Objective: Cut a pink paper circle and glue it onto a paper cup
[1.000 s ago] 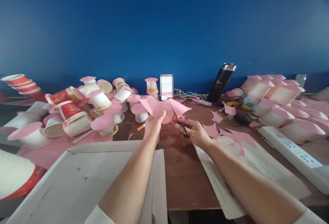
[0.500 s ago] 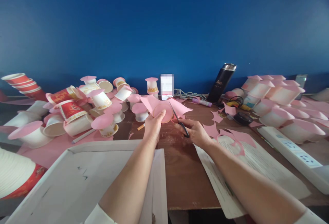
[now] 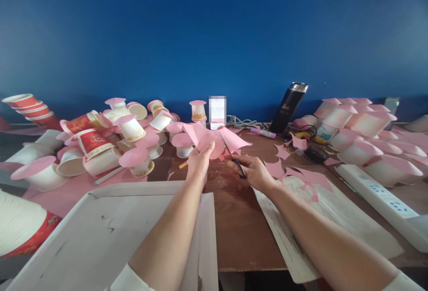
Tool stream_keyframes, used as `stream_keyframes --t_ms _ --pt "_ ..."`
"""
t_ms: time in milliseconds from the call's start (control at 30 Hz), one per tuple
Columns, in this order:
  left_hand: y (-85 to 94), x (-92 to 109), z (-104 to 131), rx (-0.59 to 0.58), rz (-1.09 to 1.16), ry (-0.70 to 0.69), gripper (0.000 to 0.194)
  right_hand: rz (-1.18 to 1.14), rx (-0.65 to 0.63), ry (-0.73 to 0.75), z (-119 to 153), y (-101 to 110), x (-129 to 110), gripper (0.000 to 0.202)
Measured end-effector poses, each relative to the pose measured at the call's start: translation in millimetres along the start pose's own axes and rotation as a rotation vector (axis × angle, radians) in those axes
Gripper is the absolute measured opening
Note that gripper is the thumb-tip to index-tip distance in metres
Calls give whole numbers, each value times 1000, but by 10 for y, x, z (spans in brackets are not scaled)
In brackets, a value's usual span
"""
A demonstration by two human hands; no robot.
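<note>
My left hand [image 3: 199,161] pinches a sheet of pink paper [image 3: 230,137], thumb on top, over the brown table. A round outline, partly cut along its edge, shows on the paper under the thumb. Black-handled scissors [image 3: 238,165] are in my right hand [image 3: 256,170], its fingers closed around the handles. Their blades point up and away, meeting the paper to the right of the round part. Just left of my left hand stands a paper cup [image 3: 183,150] topped with a pink disc.
Capped paper cups [image 3: 132,128] crowd the left; more [image 3: 359,148] fill the right. A black thermos [image 3: 288,108] leans against the blue wall. Pink scraps [image 3: 274,169] lie on printed sheets [image 3: 347,211]. A power strip [image 3: 377,195] sits at right, a white box lid [image 3: 110,237] at front left.
Hardly anything differs. The pink paper has shifted very slightly; both hands keep their hold in nearly the same place.
</note>
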State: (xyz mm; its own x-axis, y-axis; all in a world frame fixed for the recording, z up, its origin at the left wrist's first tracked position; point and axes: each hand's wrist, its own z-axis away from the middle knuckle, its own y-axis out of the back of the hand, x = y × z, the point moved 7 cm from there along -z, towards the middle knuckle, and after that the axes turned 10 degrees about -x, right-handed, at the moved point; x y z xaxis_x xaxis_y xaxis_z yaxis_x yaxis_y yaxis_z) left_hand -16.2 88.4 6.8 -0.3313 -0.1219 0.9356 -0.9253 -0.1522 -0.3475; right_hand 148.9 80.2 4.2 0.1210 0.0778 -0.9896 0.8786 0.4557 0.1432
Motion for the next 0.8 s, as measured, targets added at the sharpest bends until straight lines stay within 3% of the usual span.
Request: stream_keyframes --t_ms 367,800 --pt "69 -58 -43 49 -30 -11 42 -13 -10 -8 10 -28 -25 49" --pt "58 33 -4 75 -219 19 39 19 -30 14 45 -26 -72 45"
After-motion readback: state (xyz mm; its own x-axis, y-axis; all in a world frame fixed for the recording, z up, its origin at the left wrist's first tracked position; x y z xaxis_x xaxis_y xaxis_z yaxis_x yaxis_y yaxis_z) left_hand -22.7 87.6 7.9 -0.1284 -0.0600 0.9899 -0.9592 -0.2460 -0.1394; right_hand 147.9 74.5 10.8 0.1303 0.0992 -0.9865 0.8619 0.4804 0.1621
